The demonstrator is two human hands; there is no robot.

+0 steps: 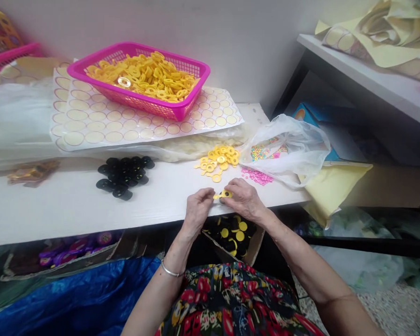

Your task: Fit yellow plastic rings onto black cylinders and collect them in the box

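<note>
My right hand (245,199) is closed on a small yellow plastic ring cap (225,193) with a dark part at its centre and underneath. My left hand (199,206) pinches the tab at the left end of this same piece, just above the table's front edge. Beyond my hands lies a small heap of yellow ring caps (219,161). To its right are loose tiny pink pieces (257,176). A pile of black round-ended plastic parts (122,175) rests further left on the white table (167,200).
A pink basket (178,112) full of yellow rings stands on sticker sheets (108,135) at the back. A clear plastic bag (301,149) holds colourful beads at right. Below the edge, a box (255,247) between my knees contains black-and-yellow pieces. A shelf (357,65) juts out at upper right.
</note>
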